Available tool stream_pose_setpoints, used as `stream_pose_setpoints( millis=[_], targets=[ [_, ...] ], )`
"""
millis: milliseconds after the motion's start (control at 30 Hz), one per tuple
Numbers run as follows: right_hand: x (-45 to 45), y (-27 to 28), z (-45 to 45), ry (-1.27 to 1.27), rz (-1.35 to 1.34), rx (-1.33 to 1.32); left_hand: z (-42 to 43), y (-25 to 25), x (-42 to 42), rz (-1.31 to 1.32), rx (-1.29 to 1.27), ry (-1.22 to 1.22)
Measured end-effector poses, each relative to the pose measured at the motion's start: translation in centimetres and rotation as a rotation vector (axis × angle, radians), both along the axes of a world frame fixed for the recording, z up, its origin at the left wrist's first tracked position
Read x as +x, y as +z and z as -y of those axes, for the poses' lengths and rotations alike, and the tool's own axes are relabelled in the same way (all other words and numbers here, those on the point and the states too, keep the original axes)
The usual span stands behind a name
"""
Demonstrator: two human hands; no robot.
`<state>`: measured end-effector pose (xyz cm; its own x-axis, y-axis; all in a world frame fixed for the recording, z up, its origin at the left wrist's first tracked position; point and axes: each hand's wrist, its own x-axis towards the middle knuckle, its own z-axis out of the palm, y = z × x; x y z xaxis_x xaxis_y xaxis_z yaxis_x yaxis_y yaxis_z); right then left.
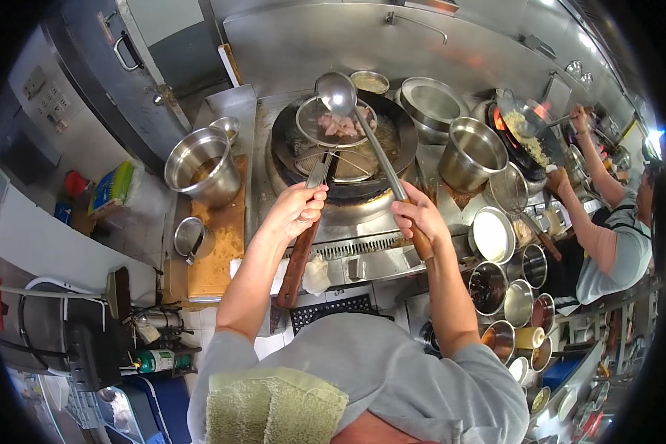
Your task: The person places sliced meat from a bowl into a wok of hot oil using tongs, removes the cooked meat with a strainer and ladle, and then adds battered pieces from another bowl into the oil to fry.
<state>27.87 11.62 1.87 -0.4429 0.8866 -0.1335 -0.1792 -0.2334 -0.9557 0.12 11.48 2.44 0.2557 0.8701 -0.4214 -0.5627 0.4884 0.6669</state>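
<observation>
Steel stove (263, 122), strainer (311, 132) of pinkish meat (337, 124) over a dark wok (405, 137), left hand (296, 211) clamped on its handle (301, 255), right hand (419, 214) clamped on a ladle (382, 154), narrow space before the right-hand pot (472, 159).

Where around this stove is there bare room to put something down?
The wooden board looks bare toward its near end, bordered by the large pot and small pot. Crowded: the wok, under strainer and ladle, and the packed metal bowls at right.

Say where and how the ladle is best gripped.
Likely best by the ladle's wooden handle end, from the near side, where the right hand holds it: its length slants with that end nearest, the metal bowl farthest.
</observation>
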Motion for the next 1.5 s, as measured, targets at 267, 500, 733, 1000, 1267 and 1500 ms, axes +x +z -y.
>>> stream_pose_setpoints(
  millis=[267, 500, 733, 1000, 1267, 1500],
  targets=[
    [-1.1, 2.2, 3.5, -0.105, 0.193, 0.024, 0.6, -0.2, -1.8, -0.014, 0.134, -0.032],
    [-3.8, 0.9, -0.3, -0.175, 0.249, 0.153, 1.5, -1.2, -1.6, -0.008, 0.149, -0.034],
    [-2.5, 0.3, 1.3, -0.066, -0.086, -0.055, 1.3, -0.2, -0.6, -0.042, 0.145, -0.029],
    [0.0, 3.8, 6.2, -0.119, 0.232, 0.113, 0.9, -1.0, -1.4, -0.067, 0.106, -0.021],
    [-1.1, 0.3, 0.8, -0.037, 0.319, 0.173, 1.8, -1.8, -1.2, 0.004, 0.137, -0.064],
    [-1.7, 1.7, 3.4, -0.156, 0.151, 0.113, 3.1, -0.6, -0.9, -0.001, 0.122, -0.003]
  ],
)
